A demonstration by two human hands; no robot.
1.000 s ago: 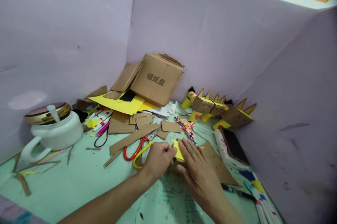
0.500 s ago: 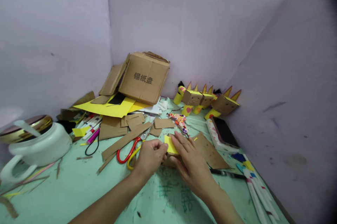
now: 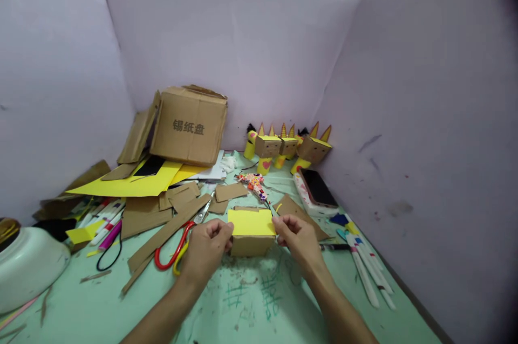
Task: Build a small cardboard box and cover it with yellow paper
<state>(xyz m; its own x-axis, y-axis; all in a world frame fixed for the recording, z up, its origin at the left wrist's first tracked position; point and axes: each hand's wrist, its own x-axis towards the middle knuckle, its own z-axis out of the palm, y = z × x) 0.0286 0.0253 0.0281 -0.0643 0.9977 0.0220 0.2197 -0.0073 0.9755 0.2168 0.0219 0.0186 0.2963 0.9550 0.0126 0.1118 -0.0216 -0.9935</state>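
The left hand [image 3: 207, 247] and right hand [image 3: 297, 239] pinch opposite side edges of a rectangular yellow paper sheet [image 3: 251, 222], lying over a small brown cardboard box [image 3: 253, 245] at lower centre of the frame. Even, light tension should keep the sheet flat; matching its edges to the box before pressing helps avoid skew. Red-and-yellow-handled scissors [image 3: 175, 252] lie beside the left hand on the pale green surface [image 3: 162, 317].

Soft, dim indoor light, brighter along the top; wide-angle stretch, dark right-hand corner.
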